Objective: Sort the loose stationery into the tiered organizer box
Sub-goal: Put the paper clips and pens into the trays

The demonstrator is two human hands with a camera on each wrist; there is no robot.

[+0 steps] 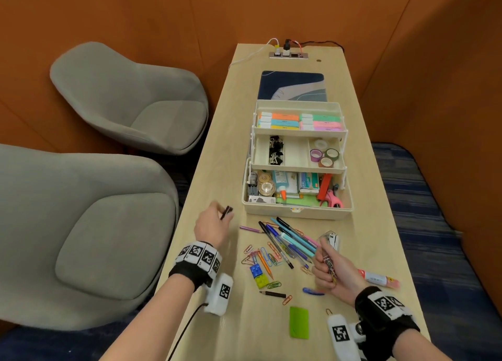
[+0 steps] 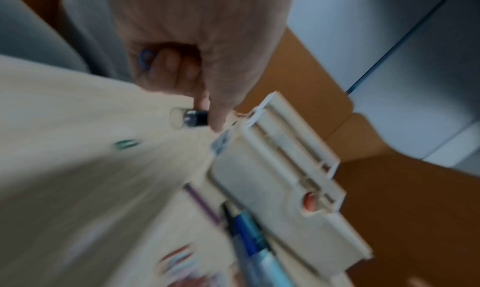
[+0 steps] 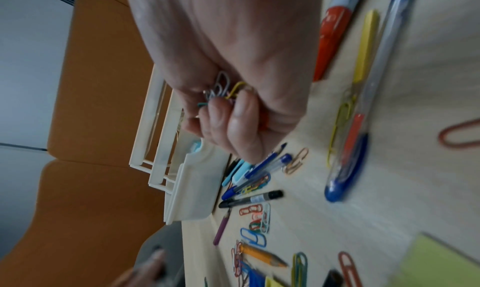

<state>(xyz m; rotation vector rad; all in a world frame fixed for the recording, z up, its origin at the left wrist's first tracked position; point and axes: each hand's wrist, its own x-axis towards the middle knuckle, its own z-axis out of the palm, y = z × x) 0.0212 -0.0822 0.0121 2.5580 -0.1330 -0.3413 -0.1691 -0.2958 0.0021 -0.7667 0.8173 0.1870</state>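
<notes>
The cream tiered organizer box (image 1: 297, 212) stands open mid-table, with highlighters on top, binder clips and tape rolls in the middle, and glue and scissors at the bottom. My left hand (image 1: 225, 213) is left of the box's front corner and pinches a small black binder clip (image 2: 196, 118). A blue paper clip (image 2: 145, 60) sits in that palm. My right hand (image 1: 326, 263) grips a bunch of paper clips (image 3: 223, 88) over the loose pens (image 1: 288, 238). More coloured paper clips (image 1: 262, 252) lie scattered in front of the box (image 3: 189, 188).
Near the front edge lie a green sticky pad (image 1: 298, 324), a short black pencil (image 1: 273, 294), a blue cutter (image 1: 312, 291) and a red-and-white marker (image 1: 379, 278). Two grey chairs (image 1: 114, 225) stand left of the table. A mouse pad (image 1: 293, 85) lies behind the box.
</notes>
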